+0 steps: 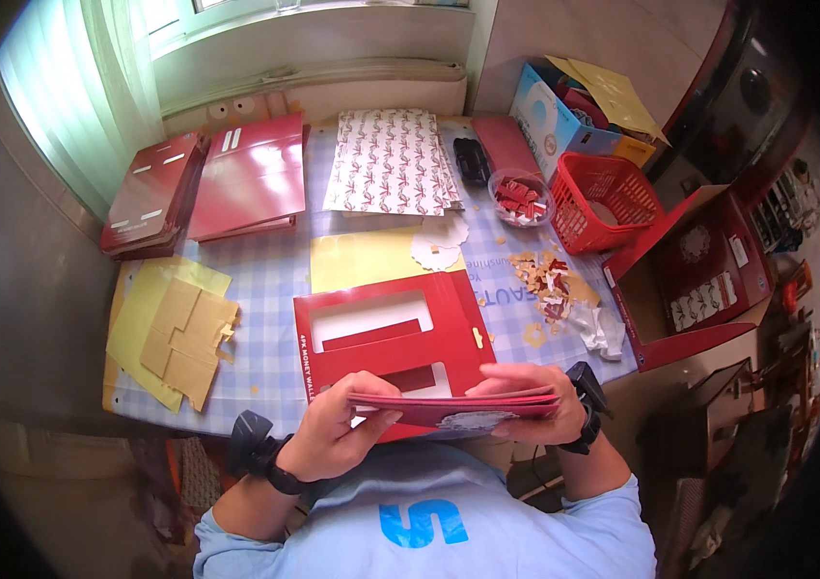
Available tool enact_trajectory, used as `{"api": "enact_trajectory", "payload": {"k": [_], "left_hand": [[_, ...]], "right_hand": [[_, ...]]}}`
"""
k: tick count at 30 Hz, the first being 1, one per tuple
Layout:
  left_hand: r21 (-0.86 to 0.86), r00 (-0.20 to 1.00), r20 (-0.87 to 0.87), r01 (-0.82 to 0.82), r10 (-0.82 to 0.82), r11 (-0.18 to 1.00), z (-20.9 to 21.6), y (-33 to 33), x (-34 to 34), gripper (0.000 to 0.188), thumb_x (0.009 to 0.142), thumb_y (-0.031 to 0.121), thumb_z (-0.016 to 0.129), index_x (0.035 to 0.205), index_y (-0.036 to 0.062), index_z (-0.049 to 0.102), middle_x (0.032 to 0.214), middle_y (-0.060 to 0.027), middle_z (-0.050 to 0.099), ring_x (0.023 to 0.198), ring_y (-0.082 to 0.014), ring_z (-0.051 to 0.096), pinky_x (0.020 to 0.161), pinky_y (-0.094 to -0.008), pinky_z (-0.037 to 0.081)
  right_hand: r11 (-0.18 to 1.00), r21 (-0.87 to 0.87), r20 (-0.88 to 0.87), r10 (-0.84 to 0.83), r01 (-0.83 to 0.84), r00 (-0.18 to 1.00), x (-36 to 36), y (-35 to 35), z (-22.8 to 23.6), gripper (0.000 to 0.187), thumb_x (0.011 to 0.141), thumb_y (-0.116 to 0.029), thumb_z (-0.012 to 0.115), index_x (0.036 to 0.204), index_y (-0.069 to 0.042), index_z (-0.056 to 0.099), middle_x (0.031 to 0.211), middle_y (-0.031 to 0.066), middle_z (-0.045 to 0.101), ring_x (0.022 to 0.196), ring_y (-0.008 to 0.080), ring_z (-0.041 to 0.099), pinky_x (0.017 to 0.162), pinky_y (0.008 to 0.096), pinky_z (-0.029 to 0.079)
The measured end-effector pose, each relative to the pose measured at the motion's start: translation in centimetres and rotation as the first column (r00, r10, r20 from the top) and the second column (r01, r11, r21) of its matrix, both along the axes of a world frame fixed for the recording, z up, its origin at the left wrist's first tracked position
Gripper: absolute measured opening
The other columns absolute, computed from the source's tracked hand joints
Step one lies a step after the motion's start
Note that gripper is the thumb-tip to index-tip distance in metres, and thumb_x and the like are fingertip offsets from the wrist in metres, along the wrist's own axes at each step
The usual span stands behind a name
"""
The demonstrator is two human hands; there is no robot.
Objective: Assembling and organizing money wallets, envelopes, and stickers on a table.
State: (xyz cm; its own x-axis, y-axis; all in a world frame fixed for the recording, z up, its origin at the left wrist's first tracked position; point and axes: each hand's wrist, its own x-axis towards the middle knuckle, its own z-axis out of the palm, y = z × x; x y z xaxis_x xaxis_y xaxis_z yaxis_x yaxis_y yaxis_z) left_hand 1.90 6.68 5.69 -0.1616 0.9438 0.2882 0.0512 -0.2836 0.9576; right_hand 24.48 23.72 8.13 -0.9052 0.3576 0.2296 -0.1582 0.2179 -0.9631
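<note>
A thin stack of dark red folded cards [420, 400] is held level close to my chest, with a white lacy round decoration [476, 421] showing on its near face. My left hand [344, 423] pinches the left end, thumb in front. At the other end my right hand [524, 398] grips the stack, with fingers over the far side. Just beyond the hands lies a flat red window box [468, 328], with two cut-out openings. A yellow sheet [357, 259] and white scalloped paper rounds [439, 243] lie behind it.
Stacked red card panels [251, 183] and patterned sheets [391, 164] sit at the back. Torn cardboard [188, 333] lies left. On the right are a tub of red pieces [523, 201], a red basket [588, 217], paper scraps [550, 289] and an open red box [637, 314].
</note>
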Motion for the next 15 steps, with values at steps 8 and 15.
{"api": "enact_trajectory", "payload": {"k": [8,15], "left_hand": [[-0.047,1.0,-0.016,0.01,-0.01,0.999,1.1,1.4,0.3,0.018,0.088,-0.007,0.06,0.102,0.0008,0.053,0.096,-0.0088,0.061,0.089,-0.0143,0.062,0.078,-0.0266,0.05],[-0.239,0.997,-0.07,0.009,-0.026,0.971,2.1,2.1,-0.1,0.032,0.085,0.003,0.065,0.114,0.0002,0.051,0.107,-0.0138,0.06,0.098,-0.024,0.062,0.084,-0.0355,0.051]], "right_hand": [[0.985,-0.137,-0.015,-0.103,0.1,0.995,1.5,-1.2,-1.7,0.056,0.078,0.003,0.072,0.13,0.001,0.053,0.109,0.0161,0.068,0.099,0.0177,0.066,0.088,0.0294,0.05],[0.979,0.15,0.157,-0.164,0.141,0.974,2.4,-1.2,-0.2,0.036,0.083,0.001,0.066,0.119,0.005,0.061,0.107,0.0161,0.069,0.094,0.0158,0.066,0.084,0.0303,0.052]]}}
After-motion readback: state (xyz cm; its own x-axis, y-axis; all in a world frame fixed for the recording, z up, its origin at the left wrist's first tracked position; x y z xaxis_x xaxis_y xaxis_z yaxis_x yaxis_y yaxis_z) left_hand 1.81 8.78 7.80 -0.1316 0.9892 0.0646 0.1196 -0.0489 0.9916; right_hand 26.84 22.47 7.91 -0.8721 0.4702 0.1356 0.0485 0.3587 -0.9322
